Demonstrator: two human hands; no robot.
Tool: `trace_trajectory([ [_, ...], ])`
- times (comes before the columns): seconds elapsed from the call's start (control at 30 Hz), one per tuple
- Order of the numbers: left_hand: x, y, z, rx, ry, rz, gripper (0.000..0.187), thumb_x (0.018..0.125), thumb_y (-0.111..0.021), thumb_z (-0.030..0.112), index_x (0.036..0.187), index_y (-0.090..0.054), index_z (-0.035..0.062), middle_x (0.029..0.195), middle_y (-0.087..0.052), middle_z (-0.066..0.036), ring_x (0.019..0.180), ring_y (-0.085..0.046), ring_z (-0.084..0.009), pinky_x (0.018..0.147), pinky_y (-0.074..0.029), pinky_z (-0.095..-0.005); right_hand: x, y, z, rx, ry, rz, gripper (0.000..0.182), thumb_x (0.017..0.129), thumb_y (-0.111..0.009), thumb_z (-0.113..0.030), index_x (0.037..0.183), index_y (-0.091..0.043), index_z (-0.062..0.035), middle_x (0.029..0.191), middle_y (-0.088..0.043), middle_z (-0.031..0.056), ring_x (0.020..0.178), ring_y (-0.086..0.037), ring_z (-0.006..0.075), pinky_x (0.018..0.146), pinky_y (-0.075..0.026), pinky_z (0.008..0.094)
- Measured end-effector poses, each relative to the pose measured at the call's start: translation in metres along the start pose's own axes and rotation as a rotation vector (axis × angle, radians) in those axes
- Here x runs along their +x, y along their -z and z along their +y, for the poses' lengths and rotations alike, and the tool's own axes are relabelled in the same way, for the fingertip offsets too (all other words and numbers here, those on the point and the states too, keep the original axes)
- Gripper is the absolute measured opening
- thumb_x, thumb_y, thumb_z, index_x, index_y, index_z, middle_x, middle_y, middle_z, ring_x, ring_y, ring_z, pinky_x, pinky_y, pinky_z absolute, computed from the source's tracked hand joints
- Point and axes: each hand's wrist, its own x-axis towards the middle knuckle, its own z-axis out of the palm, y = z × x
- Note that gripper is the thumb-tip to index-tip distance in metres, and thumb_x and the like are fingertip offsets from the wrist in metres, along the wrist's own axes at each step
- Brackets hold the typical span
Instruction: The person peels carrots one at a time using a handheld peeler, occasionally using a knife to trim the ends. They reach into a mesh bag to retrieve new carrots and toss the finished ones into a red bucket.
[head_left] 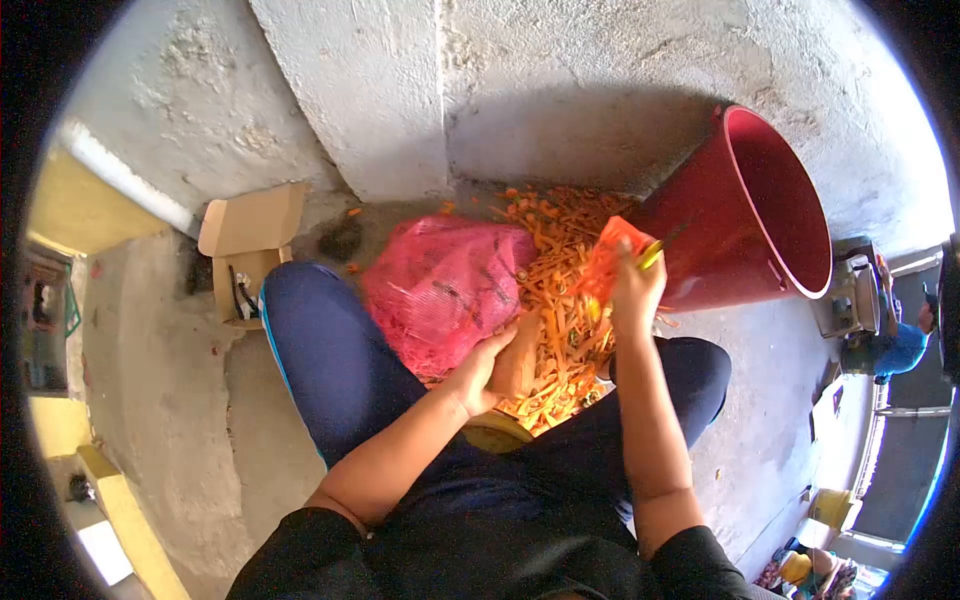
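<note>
A thick orange-brown carrot (515, 368) is held in my left hand (483, 372), low between my knees. My right hand (640, 285), raised to the right of it, grips a tool with a yellow handle (651, 255); its working end is too blurred to make out. Beside that hand is a bright orange-red piece (608, 258) that I cannot identify. Below and between both hands lies a large heap of orange peelings (565, 300). A pink mesh sack (440, 290) lies to the left of the heap, close to my left hand.
A big dark red bucket (700, 220) leans at the right, its opening facing right. An open cardboard box (250, 260) with dark items stands at the left. A rough wall (560, 80) rises behind. A person in blue (900, 350) is at the far right.
</note>
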Motion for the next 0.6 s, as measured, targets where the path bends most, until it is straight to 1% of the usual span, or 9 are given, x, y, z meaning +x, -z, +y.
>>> trace_trajectory([
  [0.03, 0.008, 0.007, 0.003, -0.005, 0.025, -0.144, 0.036, 0.087, -0.037, 0.033, 0.109, -0.047, 0.0073, 0.095, -0.057, -0.01, 0.081, -0.057, -0.0249, 0.074, -0.047, -0.0378, -0.016, -0.006, -0.006, 0.117, -0.003, -0.108, 0.016, 0.078, -0.057, -0.014, 0.088, -0.051, -0.0024, 0.079, -0.053, 0.0049, 0.073, -0.047, 0.0118, 0.068, -0.04, 0.0262],
  [0.07, 0.021, 0.022, 0.005, -0.01, 0.048, -0.286, 0.036, 0.087, -0.036, 0.033, 0.109, -0.046, 0.0069, 0.096, -0.057, -0.011, 0.082, -0.057, -0.0253, 0.075, -0.047, -0.0384, -0.032, -0.011, -0.015, -0.069, 0.083, -0.126, 0.018, 0.078, -0.057, -0.013, 0.09, -0.051, -0.002, 0.082, -0.054, 0.0059, 0.077, -0.048, 0.0125, 0.071, -0.04, 0.027],
  [0.1, 0.026, 0.031, 0.008, -0.011, 0.071, -0.425, 0.036, 0.087, -0.035, 0.033, 0.109, -0.046, 0.0065, 0.097, -0.057, -0.011, 0.083, -0.057, -0.0256, 0.075, -0.047, -0.039, -0.047, -0.018, -0.019, -0.008, 0.055, -0.181, 0.019, 0.077, -0.058, -0.011, 0.092, -0.05, -0.0014, 0.081, -0.054, 0.0068, 0.078, -0.049, 0.0133, 0.072, -0.04, 0.027],
  [0.13, 0.024, 0.021, 0.006, 0.006, 0.039, -0.213, 0.036, 0.087, -0.032, 0.032, 0.105, -0.047, 0.0056, 0.094, -0.058, -0.01, 0.081, -0.058, -0.0245, 0.07, -0.049, -0.0382, -0.059, -0.021, -0.03, 0.144, -0.077, -0.272, 0.021, 0.076, -0.058, -0.009, 0.093, -0.049, -0.0013, 0.082, -0.054, 0.0079, 0.079, -0.05, 0.0139, 0.072, -0.04, 0.0268],
  [0.23, 0.012, 0.003, 0.006, 0.007, -0.061, -0.101, 0.035, 0.087, -0.032, 0.031, 0.103, -0.048, 0.0052, 0.092, -0.058, -0.008, 0.079, -0.058, -0.023, 0.068, -0.05, -0.0362, -0.072, -0.028, -0.033, 0.031, 0.058, -0.335, 0.021, 0.075, -0.058, -0.008, 0.093, -0.049, -0.0008, 0.074, -0.056, 0.0109, 0.066, -0.053, 0.0147, 0.062, -0.043, 0.0269],
  [0.27, 0.011, 0.0, 0.005, 0.008, -0.073, -0.093, 0.035, 0.087, -0.032, 0.031, 0.103, -0.048, 0.0053, 0.093, -0.058, -0.008, 0.079, -0.058, -0.0223, 0.067, -0.05, -0.0357, -0.073, -0.029, -0.038, 0.014, 0.027, -0.344, 0.021, 0.075, -0.059, -0.009, 0.091, -0.049, -0.0003, 0.068, -0.056, 0.0125, 0.059, -0.053, 0.0164, 0.057, -0.043, 0.0273],
  [0.43, 0.012, 0.005, 0.005, 0.1, -0.078, -0.142, 0.035, 0.087, -0.032, 0.031, 0.106, -0.047, 0.0055, 0.094, -0.058, -0.008, 0.08, -0.058, -0.0198, 0.067, -0.05, -0.0341, -0.074, -0.03, -0.034, -0.053, 0.058, -0.324, 0.019, 0.075, -0.059, -0.009, 0.089, -0.05, -0.0005, 0.067, -0.056, 0.0138, 0.059, -0.053, 0.0174, 0.056, -0.043, 0.0283],
  [0.57, 0.009, -0.002, 0.008, 0.254, -0.116, -0.053, 0.035, 0.088, -0.032, 0.034, 0.107, -0.047, 0.008, 0.095, -0.057, -0.006, 0.08, -0.057, -0.0171, 0.07, -0.049, -0.0327, -0.06, -0.031, -0.02, -0.115, 0.09, -0.29, 0.018, 0.075, -0.059, -0.011, 0.089, -0.051, -0.0009, 0.069, -0.056, 0.0148, 0.061, -0.053, 0.0187, 0.058, -0.043, 0.03],
  [0.6, 0.018, 0.011, 0.006, 0.336, -0.11, -0.08, 0.036, 0.088, -0.032, 0.034, 0.109, -0.046, 0.0089, 0.097, -0.056, -0.005, 0.082, -0.057, -0.0166, 0.071, -0.048, -0.0323, -0.05, -0.032, -0.021, -0.225, 0.231, -0.208, 0.019, 0.075, -0.06, -0.014, 0.086, -0.051, -0.0011, 0.07, -0.056, 0.0146, 0.061, -0.052, 0.0221, 0.058, -0.042, 0.0325],
])
